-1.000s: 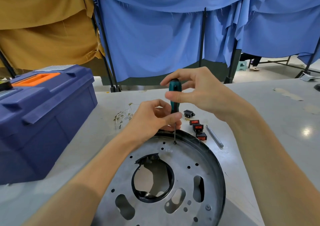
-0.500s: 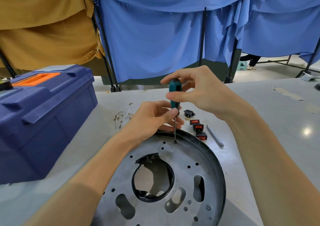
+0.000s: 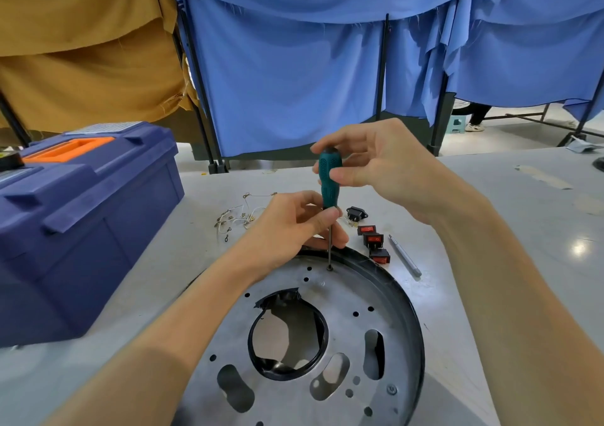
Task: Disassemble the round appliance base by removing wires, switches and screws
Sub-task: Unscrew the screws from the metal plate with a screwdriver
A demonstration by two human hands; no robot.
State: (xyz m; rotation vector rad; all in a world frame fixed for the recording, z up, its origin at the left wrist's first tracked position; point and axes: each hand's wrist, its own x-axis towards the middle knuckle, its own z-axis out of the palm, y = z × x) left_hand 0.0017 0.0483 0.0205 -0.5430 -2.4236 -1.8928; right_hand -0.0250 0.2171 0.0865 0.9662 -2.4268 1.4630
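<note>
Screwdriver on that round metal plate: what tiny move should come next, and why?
Probably a loosening twist of the handle by the right hand. The screwdriver stands upright with its tip on a screw near the plate's far rim, the left hand steadies its shaft, and the screw looks not yet out.

**Q:** how've you got your hands set?

**A:** my right hand (image 3: pixel 376 170) is up top, thumb and fingertips pinching the screwdriver (image 3: pixel 329 177) handle. My left hand (image 3: pixel 294 226) is lower, fingers curled, pinching it just under the handle. Both forearms are stretched forward.
</note>
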